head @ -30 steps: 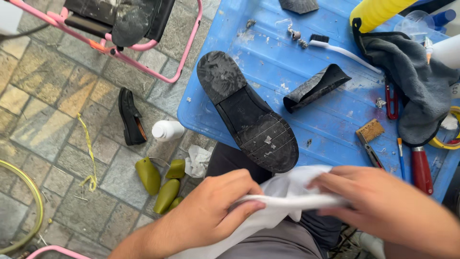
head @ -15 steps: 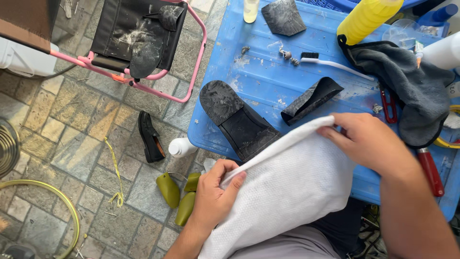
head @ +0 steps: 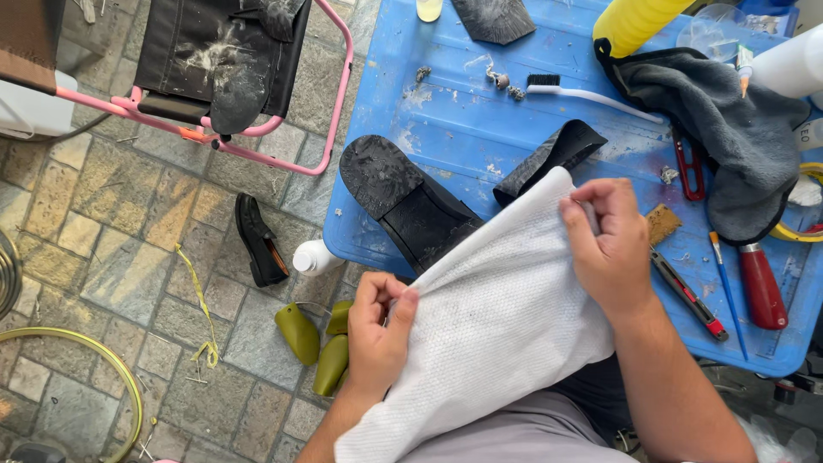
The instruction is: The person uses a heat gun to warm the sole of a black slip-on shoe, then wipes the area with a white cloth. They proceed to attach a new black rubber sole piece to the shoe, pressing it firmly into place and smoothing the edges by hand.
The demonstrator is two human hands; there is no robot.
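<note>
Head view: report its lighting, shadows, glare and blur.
Head view: soft, even daylight, sharp all over; only faint shadows beneath the upturned black shoe on the blue table; no glare; white cloth bright but its weave still shows; left hand and right hand unblurred.

My left hand [head: 377, 330] and right hand [head: 610, 244] pinch a white textured cloth [head: 497, 326] stretched between them. It covers the heel end of a black shoe [head: 403, 193] lying sole-up on the blue table [head: 454, 103].

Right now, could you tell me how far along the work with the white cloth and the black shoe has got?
Done: the white textured cloth is spread open, partly covering the upturned black shoe on the blue plastic table. In hand: the left hand and right hand each pinch the cloth's upper edge. Left: the shoe's sole looks dusty and scuffed where it shows.
</note>
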